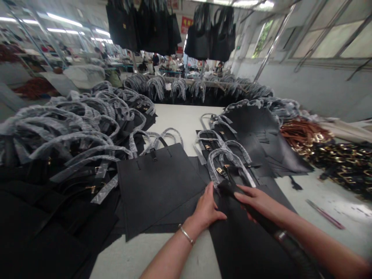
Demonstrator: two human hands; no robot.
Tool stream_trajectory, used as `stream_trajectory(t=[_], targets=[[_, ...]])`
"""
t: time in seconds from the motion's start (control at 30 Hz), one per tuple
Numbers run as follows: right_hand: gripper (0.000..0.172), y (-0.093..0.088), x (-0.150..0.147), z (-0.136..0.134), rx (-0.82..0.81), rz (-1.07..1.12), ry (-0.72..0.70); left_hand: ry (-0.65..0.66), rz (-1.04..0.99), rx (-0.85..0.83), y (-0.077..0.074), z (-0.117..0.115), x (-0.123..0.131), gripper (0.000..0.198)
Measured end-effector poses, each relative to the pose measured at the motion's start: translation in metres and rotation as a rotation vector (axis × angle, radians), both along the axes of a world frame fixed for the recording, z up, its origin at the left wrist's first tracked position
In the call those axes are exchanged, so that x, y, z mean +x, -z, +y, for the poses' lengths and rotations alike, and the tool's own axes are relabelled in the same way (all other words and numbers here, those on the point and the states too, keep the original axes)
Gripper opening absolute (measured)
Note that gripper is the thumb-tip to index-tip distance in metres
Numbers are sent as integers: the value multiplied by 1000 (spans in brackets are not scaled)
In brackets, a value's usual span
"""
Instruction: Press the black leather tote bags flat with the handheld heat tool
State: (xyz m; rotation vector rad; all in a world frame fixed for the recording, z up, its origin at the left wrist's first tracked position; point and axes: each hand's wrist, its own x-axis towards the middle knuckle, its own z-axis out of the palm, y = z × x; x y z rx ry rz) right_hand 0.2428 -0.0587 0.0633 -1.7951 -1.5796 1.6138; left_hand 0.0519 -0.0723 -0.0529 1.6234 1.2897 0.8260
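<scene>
My left hand [205,209] rests at the left edge of a black leather bag panel [247,248], its thumb spread away from the fingers. My right hand [257,201] is closed on the upper part of this panel, which looks lifted and folded; its underside is hidden. Just beyond the fingertips stand bag handles wrapped in clear plastic [216,155], with a gold buckle [221,171] between them. To the left of my hands, another black bag panel [157,182] with wrapped handles and a short strap lies on a stack.
Many black bag pieces with wrapped handles [72,128] are heaped at left. Loose black panels [252,131] lie at the back right. Brown straps [302,135], black straps with gold buckles [348,162] and a slim pointed tool [325,214] are on the white table [180,116]. Black bags [142,27] hang overhead.
</scene>
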Motion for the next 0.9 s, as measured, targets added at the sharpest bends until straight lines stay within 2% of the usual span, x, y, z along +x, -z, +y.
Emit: stream_trajectory(t=[0.07, 0.1, 0.2, 0.33, 0.5, 0.9], targets=[[55, -3, 8, -2, 41, -6, 54, -50, 40, 43, 0, -15, 4, 111], [58, -5, 13, -5, 30, -3, 56, -33, 81, 99, 1, -24, 6, 100], [68, -7, 22, -18, -36, -4, -1, 124, 205, 294, 7, -50, 16, 74], [77, -7, 14, -35, -100, -9, -77, 234, 325, 421, 13, -71, 28, 64], [80, -11, -2, -40, -175, -31, -156, 332, 419, 510, 8, -82, 37, 42], [67, -8, -34, -22, -194, -48, -294, 383, 518, 663, 10, -81, 39, 30]])
